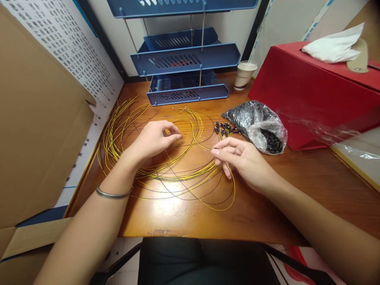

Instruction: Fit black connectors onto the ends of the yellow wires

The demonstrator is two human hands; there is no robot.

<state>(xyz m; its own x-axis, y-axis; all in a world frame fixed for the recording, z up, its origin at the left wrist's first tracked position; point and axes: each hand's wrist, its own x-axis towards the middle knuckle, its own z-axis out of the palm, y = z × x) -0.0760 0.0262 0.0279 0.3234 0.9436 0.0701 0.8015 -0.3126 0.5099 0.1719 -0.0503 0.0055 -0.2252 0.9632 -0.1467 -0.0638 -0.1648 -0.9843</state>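
A loose bundle of thin yellow and black wires (166,170) lies curled on the wooden desk (297,186). My left hand (154,138) hovers over the bundle with thumb and fingertips pinched together, apparently on a thin wire. My right hand (240,158) pinches a yellow wire between thumb and forefinger near the bundle's right side. Just beyond it lies a cluster of small black connectors (224,128) on wire ends. A clear plastic bag (258,126) of small black parts rests to the right of them.
A blue stacked paper tray (184,63) stands at the back, a paper cup (244,74) beside it. A red box (314,91) with a white tissue (335,47) fills the right. Cardboard (35,130) and a printed sheet (74,51) wall the left.
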